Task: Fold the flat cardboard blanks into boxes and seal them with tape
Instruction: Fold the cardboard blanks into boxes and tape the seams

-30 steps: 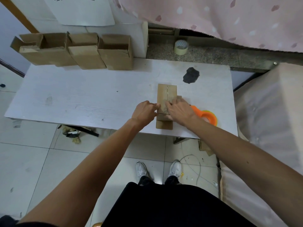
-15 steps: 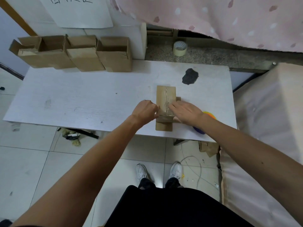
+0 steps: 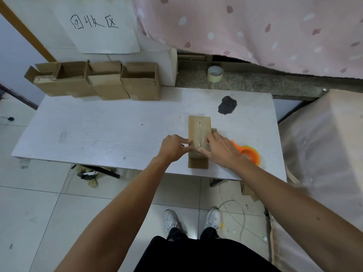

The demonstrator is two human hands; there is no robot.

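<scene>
The cardboard box (image 3: 199, 130) lies near the front edge of the white table (image 3: 98, 134), with clear tape along its 1 seam. My left hand (image 3: 173, 148) pinches its near left edge with curled fingers. My right hand (image 3: 220, 150) lies flat and unclenched, pressing the tape. I should rub firmly toward the near end while bracing the box square.

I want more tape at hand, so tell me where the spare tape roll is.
In the head view the spare tape roll sits on the grey ledge behind the table, under the pink curtain, right of the folded boxes.
</scene>
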